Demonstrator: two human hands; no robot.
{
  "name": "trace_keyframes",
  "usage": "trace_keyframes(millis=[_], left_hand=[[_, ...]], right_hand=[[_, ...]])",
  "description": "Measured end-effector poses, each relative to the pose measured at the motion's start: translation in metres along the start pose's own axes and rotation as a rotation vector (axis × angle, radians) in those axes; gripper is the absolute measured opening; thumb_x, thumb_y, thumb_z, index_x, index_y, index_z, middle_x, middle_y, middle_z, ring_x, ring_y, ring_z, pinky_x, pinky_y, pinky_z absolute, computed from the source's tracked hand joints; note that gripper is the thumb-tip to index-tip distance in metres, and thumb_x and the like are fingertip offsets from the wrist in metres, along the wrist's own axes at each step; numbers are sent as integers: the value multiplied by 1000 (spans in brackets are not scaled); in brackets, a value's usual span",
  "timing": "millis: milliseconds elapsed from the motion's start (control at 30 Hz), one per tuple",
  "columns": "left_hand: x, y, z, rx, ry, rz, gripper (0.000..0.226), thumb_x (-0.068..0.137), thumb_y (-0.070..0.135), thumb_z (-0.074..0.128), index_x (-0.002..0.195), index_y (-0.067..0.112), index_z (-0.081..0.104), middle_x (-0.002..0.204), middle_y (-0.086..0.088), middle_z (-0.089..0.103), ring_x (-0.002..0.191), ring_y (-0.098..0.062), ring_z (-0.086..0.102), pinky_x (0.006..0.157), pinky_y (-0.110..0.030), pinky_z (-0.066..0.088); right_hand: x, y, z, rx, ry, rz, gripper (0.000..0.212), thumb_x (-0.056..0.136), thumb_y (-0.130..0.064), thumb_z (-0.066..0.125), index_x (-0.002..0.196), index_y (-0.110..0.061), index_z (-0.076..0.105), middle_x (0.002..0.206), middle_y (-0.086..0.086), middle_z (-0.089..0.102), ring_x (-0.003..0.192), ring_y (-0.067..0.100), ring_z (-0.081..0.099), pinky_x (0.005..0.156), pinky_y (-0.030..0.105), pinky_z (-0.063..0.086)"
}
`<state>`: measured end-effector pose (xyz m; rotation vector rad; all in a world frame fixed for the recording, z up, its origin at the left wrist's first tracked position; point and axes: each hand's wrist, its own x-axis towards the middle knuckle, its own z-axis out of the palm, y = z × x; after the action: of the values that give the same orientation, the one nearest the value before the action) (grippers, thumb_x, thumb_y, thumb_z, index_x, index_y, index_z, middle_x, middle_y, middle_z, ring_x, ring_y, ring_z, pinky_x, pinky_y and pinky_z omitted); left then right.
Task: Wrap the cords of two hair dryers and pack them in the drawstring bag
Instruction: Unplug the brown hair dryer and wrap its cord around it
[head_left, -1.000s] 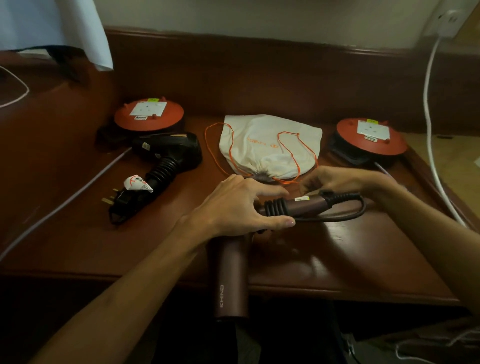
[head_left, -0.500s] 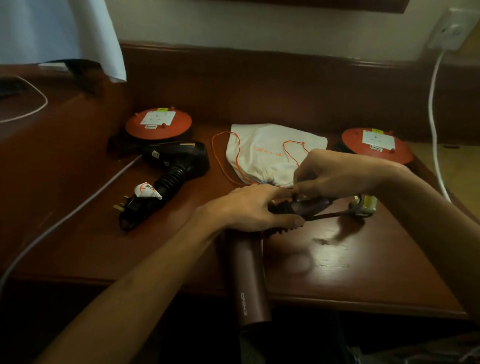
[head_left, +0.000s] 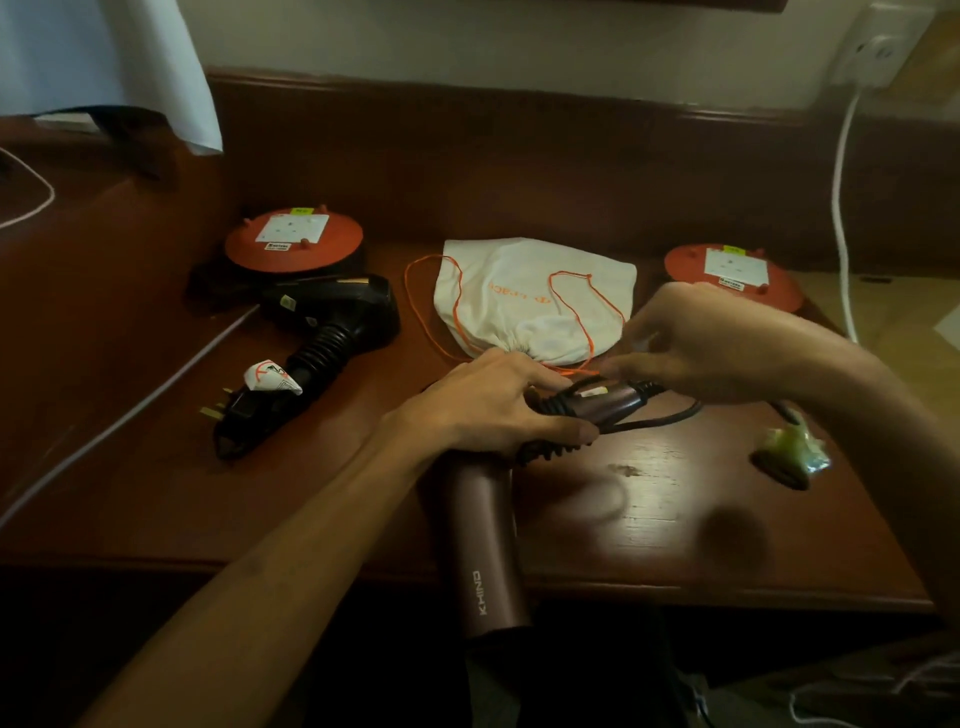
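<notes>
A maroon hair dryer (head_left: 485, 551) lies at the table's front edge, barrel pointing toward me. My left hand (head_left: 488, 405) grips it where the handle meets the barrel. Its black cord (head_left: 649, 418) is partly coiled around the handle, and my right hand (head_left: 696, 343) holds the cord above the handle end, blurred. The plug (head_left: 789, 454) hangs blurred at the right. A black hair dryer (head_left: 332, 332) with its cord wound and plug tucked lies at the left. The white drawstring bag (head_left: 530, 296) with orange strings lies flat behind my hands.
Two orange round extension reels stand at the back, one at the left (head_left: 293, 241) and one at the right (head_left: 732, 273). A white cable (head_left: 839, 208) runs from a wall socket at the upper right. Another white cable (head_left: 130, 410) crosses the table's left side.
My right hand has carried the cord on around the maroon dryer's handle, and the plug has swung out to the right. My left hand keeps its grip on the dryer.
</notes>
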<state>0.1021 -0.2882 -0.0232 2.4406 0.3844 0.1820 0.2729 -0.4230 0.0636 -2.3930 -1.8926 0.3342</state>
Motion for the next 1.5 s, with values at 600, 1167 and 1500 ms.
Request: trace_keyframes(millis=[600, 1167, 1500], left_hand=[[-29, -9, -10, -555, 277, -100, 41, 77, 50, 77, 109, 24, 80, 98, 7, 80, 92, -11, 76, 93, -43, 58], [-31, -13, -9, -514, 288, -43, 40, 80, 34, 79, 116, 17, 78, 110, 5, 78, 107, -6, 71, 95, -25, 52], [-31, 0, 0, -207, 35, 13, 46, 77, 63, 77, 115, 37, 76, 107, 15, 76, 105, -3, 70, 95, -43, 56]], right_hand=[[-37, -12, 133, 505, 646, -257, 6, 96, -13, 64, 97, -7, 66, 117, 7, 72, 74, -1, 64, 68, 34, 55], [-22, 16, 121, 670, 348, -237, 37, 95, -39, 65, 72, -10, 65, 57, 5, 59, 48, 11, 50, 50, 26, 38], [45, 39, 61, 237, -326, -179, 24, 85, -2, 72, 75, -23, 74, 73, -1, 71, 70, 21, 65, 67, 32, 55]])
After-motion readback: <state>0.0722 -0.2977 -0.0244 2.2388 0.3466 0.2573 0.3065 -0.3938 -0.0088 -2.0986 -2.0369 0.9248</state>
